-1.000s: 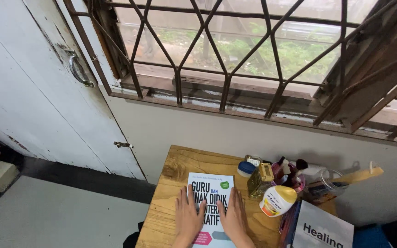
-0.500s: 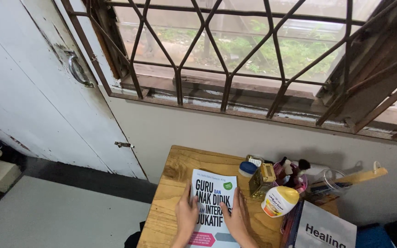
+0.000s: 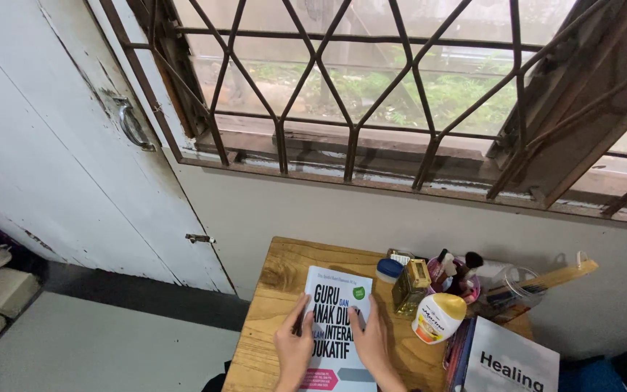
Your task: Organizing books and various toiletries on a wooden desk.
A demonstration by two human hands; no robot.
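head view: looking down at a small wooden table under a barred window, white door at ten o'clock.
left hand: flat on the book's left edge, fingers spread, gripping nothing.
right hand: resting on the book's right side, fingers loose, not clamped round it.
hands: apart, one on each side of the cover.
book: white paperback lying shut, face up, near the table's front at six o'clock.
progress: book is down on the wood and steadied; cover not opened, pages untouched.
clutter: at three o'clock a gold bottle, a white lotion bottle with yellow cap and a pink cup of brushes, just beside the book.
second book: grey, at four o'clock.
edges: table's left edge close at nine o'clock.
open room: bare wood at twelve o'clock; tight on the right.
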